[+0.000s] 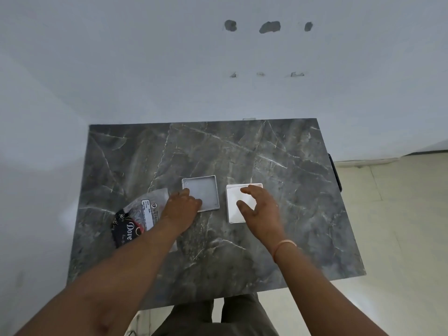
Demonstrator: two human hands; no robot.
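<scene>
Two square white box halves lie side by side on a dark marble table [266, 154]. The left one, an open tray [206, 192] with a raised rim and nothing inside, has my left hand [181, 204] at its near left corner, fingers over the rim and gripping it. The right one, a white box part [236, 202] with a flat top, lies under my right hand [259, 207]. That hand hovers with fingers spread and loosely bent, thumb at the left; whether it touches the box is unclear.
A clear plastic packet with a black Dove label [135, 221] lies on the table left of my left forearm. A white wall stands right behind the table. Pale floor tiles [400, 214] show to the right. My legs show below the near table edge.
</scene>
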